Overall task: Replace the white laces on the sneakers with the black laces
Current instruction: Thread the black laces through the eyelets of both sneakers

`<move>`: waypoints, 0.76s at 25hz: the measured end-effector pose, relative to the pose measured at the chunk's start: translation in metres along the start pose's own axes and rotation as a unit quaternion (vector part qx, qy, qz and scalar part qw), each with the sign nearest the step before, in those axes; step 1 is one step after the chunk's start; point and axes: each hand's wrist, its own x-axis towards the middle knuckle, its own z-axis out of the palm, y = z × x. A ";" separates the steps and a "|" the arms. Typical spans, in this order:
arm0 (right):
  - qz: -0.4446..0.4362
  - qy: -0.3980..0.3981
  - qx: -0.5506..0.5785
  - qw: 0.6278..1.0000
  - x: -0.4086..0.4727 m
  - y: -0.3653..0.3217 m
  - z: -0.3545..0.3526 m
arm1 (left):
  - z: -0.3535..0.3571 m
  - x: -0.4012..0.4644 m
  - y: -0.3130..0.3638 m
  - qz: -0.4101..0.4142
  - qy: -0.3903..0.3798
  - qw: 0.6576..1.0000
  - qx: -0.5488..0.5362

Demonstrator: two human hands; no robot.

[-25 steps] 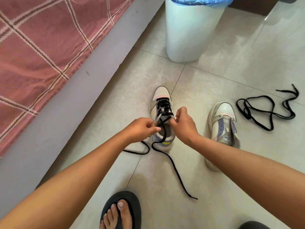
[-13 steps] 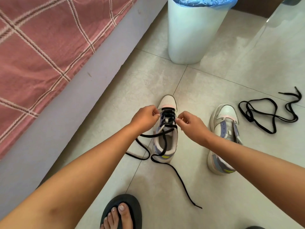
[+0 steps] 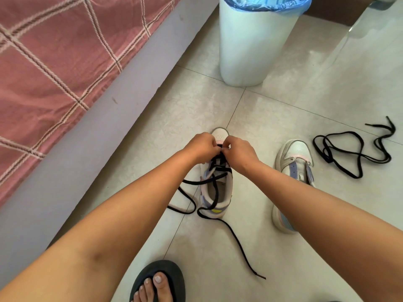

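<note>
Both hands are bunched together over the toe end of the nearer sneaker (image 3: 216, 192): the left hand (image 3: 201, 147) and right hand (image 3: 238, 152) have their fingers curled in, seemingly each pinching the black lace (image 3: 214, 171) at the lowest crossings, though the knuckles hide the exact grip. To do this well I'd snug each crossing evenly from the toe back toward the wrists, keeping the lace flat and both loose tails, trailing on the floor below the forearms, equal. The second sneaker (image 3: 292, 162) waits unlaced just right of the right wrist, the spare black lace (image 3: 349, 153) further right.
</note>
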 end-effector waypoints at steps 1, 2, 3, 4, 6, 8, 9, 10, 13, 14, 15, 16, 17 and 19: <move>-0.011 -0.010 -0.051 0.999 0.000 -0.003 -0.002 | -0.001 0.001 -0.001 0.002 0.005 1.000 -0.004; -0.027 -0.021 -0.125 0.992 0.000 -0.007 -0.003 | -0.002 0.001 -0.001 0.014 0.012 1.000 0.021; -0.043 -0.032 -0.200 0.978 0.000 -0.012 -0.004 | 0.000 0.001 -0.001 0.028 0.017 0.997 0.064; -0.058 -0.038 -0.254 0.965 -0.001 -0.018 -0.003 | 0.001 0.001 0.001 0.040 0.022 0.993 0.111; -0.064 -0.052 -0.292 0.953 0.000 -0.027 -0.001 | 0.004 -0.001 0.004 0.052 0.034 0.985 0.161; -0.056 -0.064 -0.281 0.956 0.000 -0.032 0.000 | 0.003 0.000 0.005 0.045 0.039 0.987 0.146; -0.050 -0.068 -0.266 0.960 0.001 -0.033 -0.001 | 0.002 0.001 0.003 0.041 0.039 0.990 0.126; -0.035 -0.074 -0.244 0.966 0.003 -0.032 -0.002 | 0.001 0.001 0.002 0.039 0.034 0.994 0.100; 0.022 -0.097 -0.160 0.982 0.007 -0.027 -0.008 | 0.005 0.001 0.002 0.031 0.023 0.999 0.037; 0.030 -0.107 -0.145 0.983 0.009 -0.025 -0.010 | 0.007 0.001 0.004 0.017 0.013 0.999 0.041; 0.036 -0.118 -0.134 0.983 0.012 -0.022 -0.011 | 0.009 0.003 0.005 0.003 -0.003 0.999 0.054; 0.040 -0.128 -0.127 0.983 0.014 -0.021 -0.012 | 0.008 0.005 0.007 -0.014 -0.030 0.998 0.061; 0.044 -0.133 -0.122 0.983 0.015 -0.019 -0.013 | 0.005 0.007 0.008 -0.031 -0.065 0.996 0.052; 0.049 -0.136 -0.115 0.983 0.017 -0.016 -0.012 | -0.006 0.010 0.007 -0.062 -0.138 0.988 -0.006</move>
